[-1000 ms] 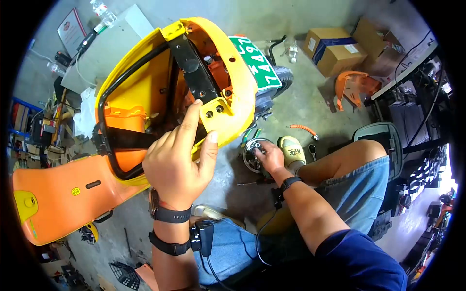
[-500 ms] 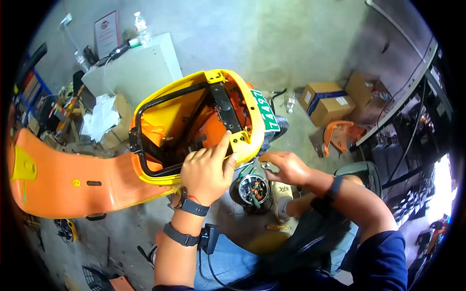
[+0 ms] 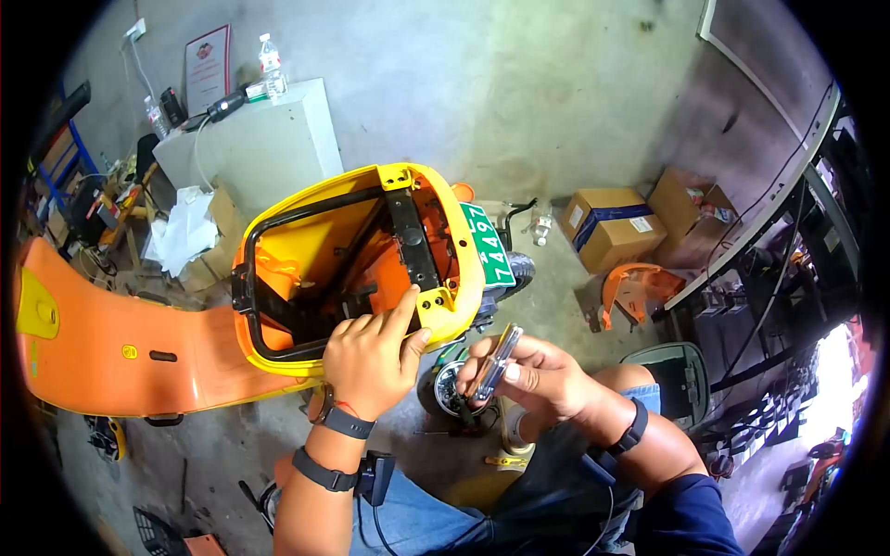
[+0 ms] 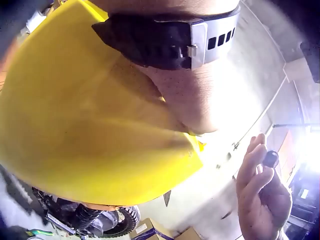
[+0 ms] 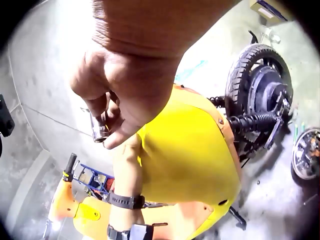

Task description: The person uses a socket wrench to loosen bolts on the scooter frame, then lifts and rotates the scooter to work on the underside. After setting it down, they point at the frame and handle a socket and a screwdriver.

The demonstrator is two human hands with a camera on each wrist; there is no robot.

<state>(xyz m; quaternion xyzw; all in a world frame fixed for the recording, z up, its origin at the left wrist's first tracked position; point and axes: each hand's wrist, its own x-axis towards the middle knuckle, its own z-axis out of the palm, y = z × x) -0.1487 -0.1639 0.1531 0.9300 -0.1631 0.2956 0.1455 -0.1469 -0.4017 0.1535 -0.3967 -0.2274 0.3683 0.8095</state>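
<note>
My left hand (image 3: pixel 371 357) rests on the near rim of the scooter's yellow body (image 3: pixel 473 241). Its index finger reaches the end of a black crossbar (image 3: pixel 408 232), beside a yellow tab (image 3: pixel 447 304) with two holes. Raised to the right of the rim, my right hand (image 3: pixel 552 375) pinches a shiny metal cylinder (image 3: pixel 498 363) between thumb and fingers. One rounded end of that cylinder (image 5: pixel 98 131) shows in the right wrist view. Behind the right hand, a round dish (image 3: pixel 439 385) of small hardware sits low near the floor, partly hidden.
The orange scooter front (image 3: pixel 102 343) stretches left. A green number plate (image 3: pixel 489 246) and the rear wheel (image 5: pixel 250 75) are beyond the body. Cardboard boxes (image 3: pixel 616 236) and an orange shell part (image 3: pixel 640 292) lie at the back right. A black rack (image 3: pixel 769 324) stands at the right.
The right hand has come up from the dish to beside the yellow rim with the metal cylinder. The left hand stays on the rim; the head view has shifted.
</note>
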